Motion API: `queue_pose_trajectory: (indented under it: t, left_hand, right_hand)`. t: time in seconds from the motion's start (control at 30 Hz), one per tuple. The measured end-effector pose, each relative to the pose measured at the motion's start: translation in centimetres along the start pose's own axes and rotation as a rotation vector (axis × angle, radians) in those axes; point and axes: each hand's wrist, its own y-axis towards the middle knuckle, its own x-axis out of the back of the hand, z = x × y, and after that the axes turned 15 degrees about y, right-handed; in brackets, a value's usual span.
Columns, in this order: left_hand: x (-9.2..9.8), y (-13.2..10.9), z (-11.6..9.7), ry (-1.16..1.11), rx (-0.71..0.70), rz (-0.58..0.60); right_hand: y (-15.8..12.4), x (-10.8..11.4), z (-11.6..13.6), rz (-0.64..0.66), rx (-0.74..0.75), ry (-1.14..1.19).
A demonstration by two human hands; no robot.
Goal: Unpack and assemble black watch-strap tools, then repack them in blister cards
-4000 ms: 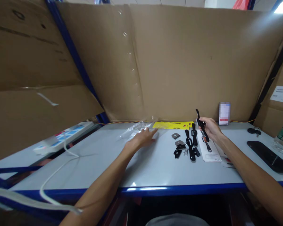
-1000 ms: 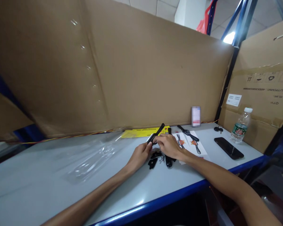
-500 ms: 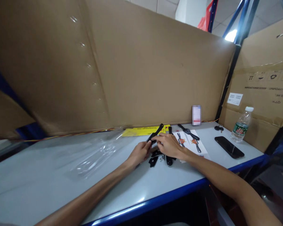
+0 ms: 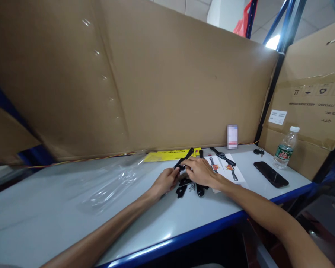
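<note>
The yellow card [image 4: 158, 156] carries bold black lettering, too blurred to read. Well to its right, the carton [image 4: 304, 130] is printed upside down with "G.W" and "QTY" beneath handling symbols; the bottle [image 4: 284, 154] there has a green and red label, its words too small to make out. Behind the card, a cardboard panel [image 4: 170, 74] rises along the counter [image 4: 145, 227]; in front, the pale top runs broadly to a blue edge [image 4: 167, 248]. Clear plastic [image 4: 114, 190] spreads at the card's front left. The black tool [image 4: 185, 158] is held just before the card's right part, its long axis slanting, the free end pointing away and rightward. The left hand [image 4: 166, 179] has its fingers closed around the near end. The right hand's [image 4: 198, 172] fingers touch the middle; whether they grip cannot be told.
</note>
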Motion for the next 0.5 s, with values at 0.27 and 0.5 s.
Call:
queue_pose_trajectory:
  t: [0.27, 0.5]
  left_hand:
    - [0.17, 0.15, -0.06, 0.001, -0.012, 0.034]
    - [0.12, 0.12, 0.03, -0.017, -0.008, 0.031]
  right_hand:
    - [-0.04, 0.45, -0.44, 0.011, 0.045, 0.019]
    - [0.08, 0.48, -0.09, 0.015, -0.045, -0.042]
